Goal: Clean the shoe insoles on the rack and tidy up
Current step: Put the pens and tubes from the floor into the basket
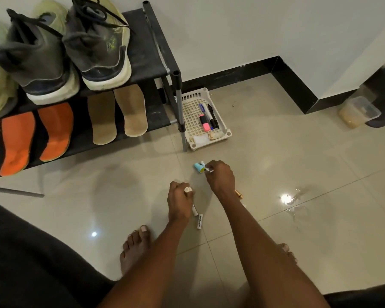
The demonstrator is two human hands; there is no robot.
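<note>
Beside the shoe rack [165, 70], two hands work the floor — left hand [179, 202] gripping a white marker [188, 190], right hand [220, 177] pinching something small near a blue cap [198, 168].

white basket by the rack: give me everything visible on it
The white basket is a shallow rectangular tray, plastic by its look, with a lattice floor and a low solid rim. It sits flat on the tiled floor, against the shoe rack's right front leg, which hides part of its left edge. Inside lie several pens and markers side by side, among them a pink highlighter. At the near end lie small pale scraps that cannot be identified. Neither hand touches it.
</note>
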